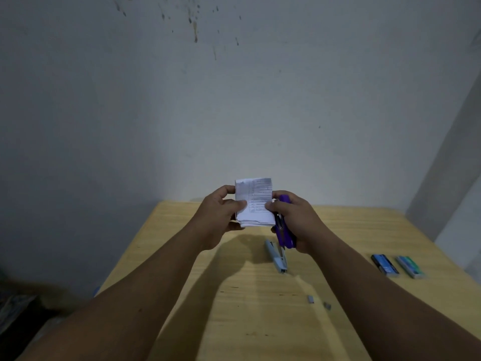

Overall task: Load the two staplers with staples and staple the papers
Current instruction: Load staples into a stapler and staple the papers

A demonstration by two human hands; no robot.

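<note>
A small folded stack of printed papers is held up above the far part of the wooden table. My left hand grips its left edge, thumb on the front. My right hand holds a purple stapler against its palm, and its thumb and fingertips pinch the papers' right edge. A light blue-grey stapler lies on the table just below my right hand, apart from it.
Two staple boxes lie at the table's right: a dark blue one and a green one. Two small staple strips lie loose nearer me. A grey wall stands behind the table.
</note>
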